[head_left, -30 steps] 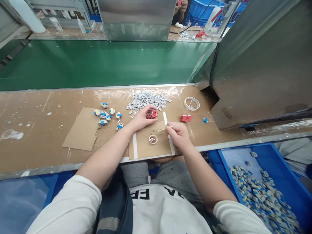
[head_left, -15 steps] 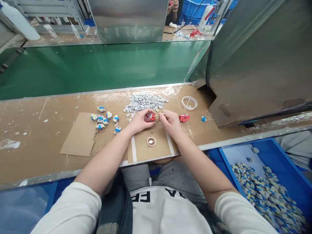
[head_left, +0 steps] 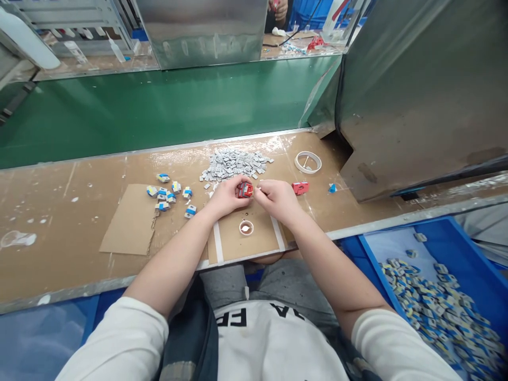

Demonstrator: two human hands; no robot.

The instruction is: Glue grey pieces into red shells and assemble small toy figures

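My left hand [head_left: 227,198] grips a small red block-like part [head_left: 244,190] with grey pieces in it, above a cardboard pad. My right hand [head_left: 278,200] is closed in a pinch on a thin pale stick [head_left: 256,191], its tip close against the red part; whether it touches I cannot tell. Below both hands, a small round cup [head_left: 246,228] with something white inside stands on the cardboard pad [head_left: 232,250]. To the right of my right hand lies another red piece [head_left: 300,188].
Beyond my hands is a heap of small grey pieces [head_left: 234,163]. White, blue and yellow blocks [head_left: 162,194] lie left, by a cardboard sheet [head_left: 129,222]. A tape ring [head_left: 308,162], a blue scrap [head_left: 332,188] and a blue bin [head_left: 460,254] of blocks are right. Opposite, another person's hand [head_left: 281,9] shows.
My right hand has moved slightly left, closer to the red part, so less of the stick shows. My left hand still holds the part. The camera view has shifted slightly.
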